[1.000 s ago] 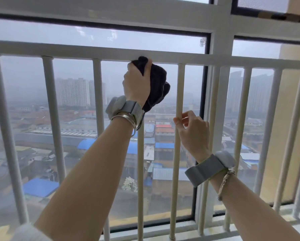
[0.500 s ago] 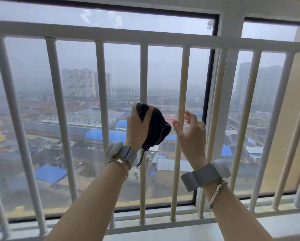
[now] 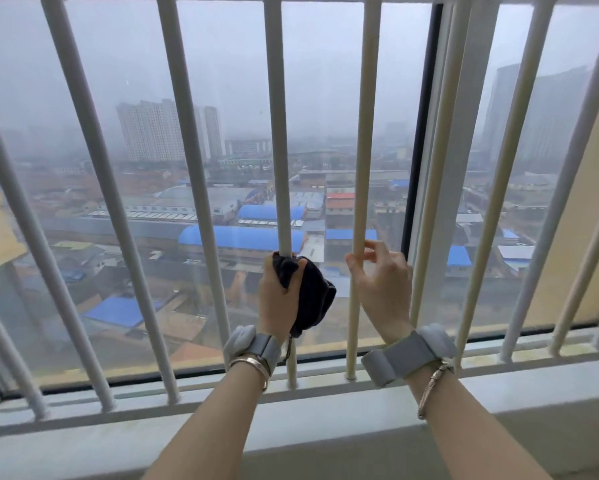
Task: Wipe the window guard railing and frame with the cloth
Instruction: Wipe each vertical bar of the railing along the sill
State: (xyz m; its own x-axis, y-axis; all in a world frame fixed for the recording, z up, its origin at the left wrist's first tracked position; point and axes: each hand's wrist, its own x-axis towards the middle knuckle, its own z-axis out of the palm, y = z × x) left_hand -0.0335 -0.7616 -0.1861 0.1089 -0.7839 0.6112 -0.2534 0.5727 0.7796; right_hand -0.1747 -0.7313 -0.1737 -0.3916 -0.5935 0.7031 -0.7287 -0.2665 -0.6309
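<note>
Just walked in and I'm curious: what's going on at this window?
A person is cleaning the white window guard. The left hand grips a dark cloth wrapped around one vertical bar, low on its length. The right hand holds the neighbouring bar lightly with its fingertips. The bottom rail lies just below both wrists.

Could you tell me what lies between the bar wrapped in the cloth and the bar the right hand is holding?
No bar; only window glass, with part of the dark cloth bulging from the left hand toward the right hand, in the head view.
</note>
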